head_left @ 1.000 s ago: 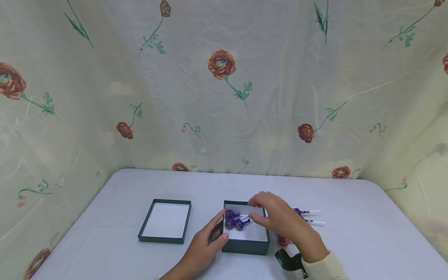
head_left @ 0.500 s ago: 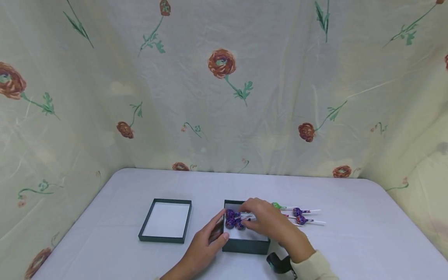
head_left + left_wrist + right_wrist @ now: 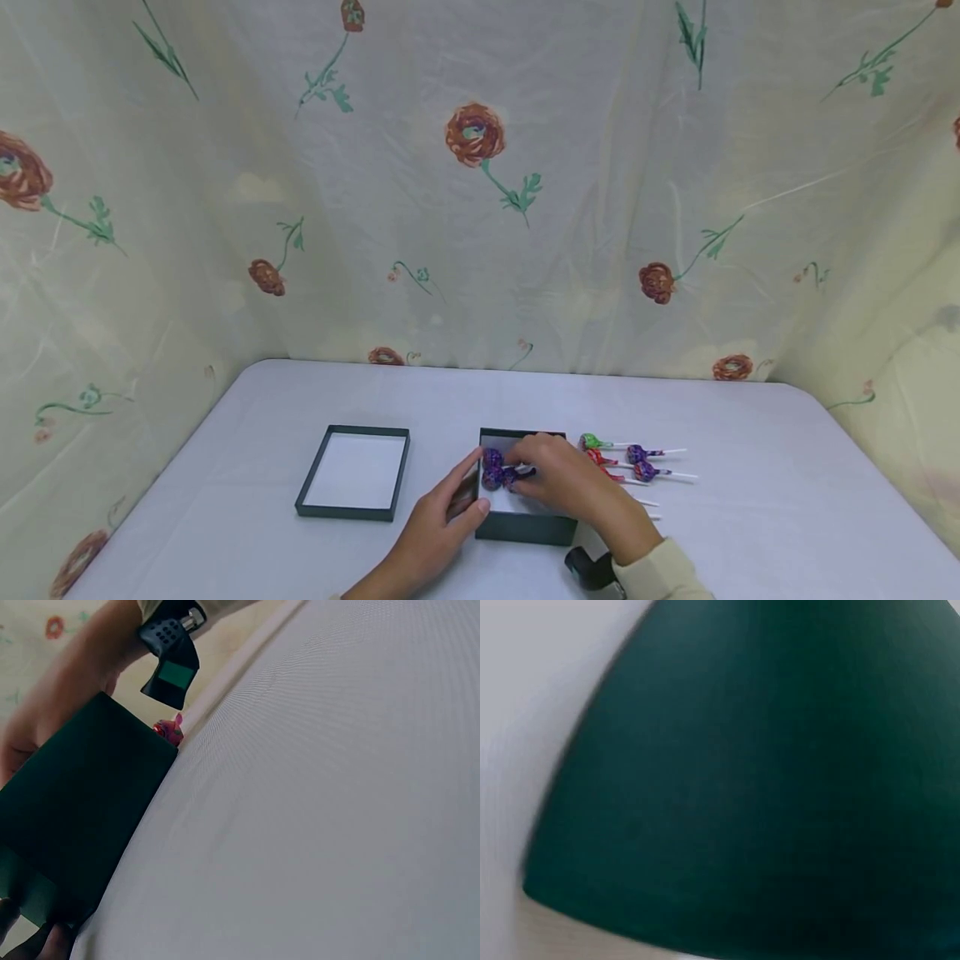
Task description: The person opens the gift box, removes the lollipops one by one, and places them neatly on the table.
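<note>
A dark green box (image 3: 525, 530) with a white inside stands in front of me in the head view. Several purple-wrapped lollipops (image 3: 492, 479) lie in its left part. My left hand (image 3: 433, 527) rests against the box's left side, index finger towards the back and thumb at the front corner. The right hand (image 3: 564, 477) reaches into the box from the right, its fingers and thumb curled round a purple lollipop and covering the sticks. In the left wrist view the box's green wall (image 3: 90, 802) stands close by; another green wall (image 3: 735, 780) fills the right wrist view.
A shallow green-edged lid (image 3: 354, 473) lies inside up to the left. Right of the box lie several lollipops, among them a green one (image 3: 589, 442), red ones (image 3: 597, 457) and purple ones (image 3: 645, 472). A black wrist device (image 3: 588, 570) sits by the right sleeve.
My right hand has moved left and down into the box, its fingers closing in over the lollipop sticks. More of the lollipops on the table show. The left hand stays put.
</note>
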`<state>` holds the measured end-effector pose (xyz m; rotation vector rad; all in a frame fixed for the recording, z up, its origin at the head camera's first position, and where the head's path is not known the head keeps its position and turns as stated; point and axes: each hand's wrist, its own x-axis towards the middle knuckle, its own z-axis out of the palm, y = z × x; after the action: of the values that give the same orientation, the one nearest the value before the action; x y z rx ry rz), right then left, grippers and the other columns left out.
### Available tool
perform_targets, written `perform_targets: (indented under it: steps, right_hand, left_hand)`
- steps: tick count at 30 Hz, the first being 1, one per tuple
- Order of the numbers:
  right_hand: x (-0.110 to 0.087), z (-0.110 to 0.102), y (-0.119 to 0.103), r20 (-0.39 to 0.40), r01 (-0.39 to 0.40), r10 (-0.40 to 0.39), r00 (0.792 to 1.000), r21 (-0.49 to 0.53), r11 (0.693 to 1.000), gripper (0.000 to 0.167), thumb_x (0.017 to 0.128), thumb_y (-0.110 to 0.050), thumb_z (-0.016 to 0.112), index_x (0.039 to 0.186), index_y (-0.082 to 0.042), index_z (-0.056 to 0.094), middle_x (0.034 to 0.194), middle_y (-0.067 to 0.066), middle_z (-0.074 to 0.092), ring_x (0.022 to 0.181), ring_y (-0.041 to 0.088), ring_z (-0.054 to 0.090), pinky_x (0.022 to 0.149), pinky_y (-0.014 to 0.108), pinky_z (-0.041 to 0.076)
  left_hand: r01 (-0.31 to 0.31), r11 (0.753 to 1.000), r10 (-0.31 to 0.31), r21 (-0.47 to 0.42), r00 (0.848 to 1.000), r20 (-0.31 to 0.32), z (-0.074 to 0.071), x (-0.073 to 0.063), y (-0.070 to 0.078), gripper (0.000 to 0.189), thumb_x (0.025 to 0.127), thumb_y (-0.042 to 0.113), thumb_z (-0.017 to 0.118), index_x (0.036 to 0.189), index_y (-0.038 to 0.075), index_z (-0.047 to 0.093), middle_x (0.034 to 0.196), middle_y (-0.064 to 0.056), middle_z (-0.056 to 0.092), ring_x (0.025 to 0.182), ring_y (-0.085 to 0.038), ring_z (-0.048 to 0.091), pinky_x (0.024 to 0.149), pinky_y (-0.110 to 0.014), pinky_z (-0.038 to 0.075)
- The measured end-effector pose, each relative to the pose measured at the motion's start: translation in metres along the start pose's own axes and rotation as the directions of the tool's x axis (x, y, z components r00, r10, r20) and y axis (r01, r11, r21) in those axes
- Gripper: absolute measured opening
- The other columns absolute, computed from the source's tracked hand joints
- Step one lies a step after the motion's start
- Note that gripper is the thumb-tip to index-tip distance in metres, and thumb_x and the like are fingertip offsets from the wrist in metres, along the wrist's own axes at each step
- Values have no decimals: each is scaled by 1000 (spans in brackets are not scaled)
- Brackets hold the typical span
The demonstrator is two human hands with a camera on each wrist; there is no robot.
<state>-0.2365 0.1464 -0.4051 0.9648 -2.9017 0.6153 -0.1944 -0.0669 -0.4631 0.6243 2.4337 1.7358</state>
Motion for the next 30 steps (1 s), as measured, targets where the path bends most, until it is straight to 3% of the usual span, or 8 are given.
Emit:
perform_targets:
  steps: [21,30]
  right_hand:
    - [0,4,-2,-10,9,-10,1000,-109,994,26,78,-20,81,101,-13,72,95,-3,71,88,13,63,84,39,54]
    - [0,4,-4,26,-5,8,1000,-128,992,22,77,-27,81,96,-19,73,89,-11,69,82,7,60,75,34,44]
  left_hand:
    - [1,1000,-1,-5,1000,3,0,-1,0,61,99,34,54,153,25,28,155,-1,30,135,-28,41,103,-30,45]
    - [-11,1000,11,-17,1000,5,-1,0,1,61,99,32,54,153,23,27,156,-1,29,135,-28,41,103,-29,44]
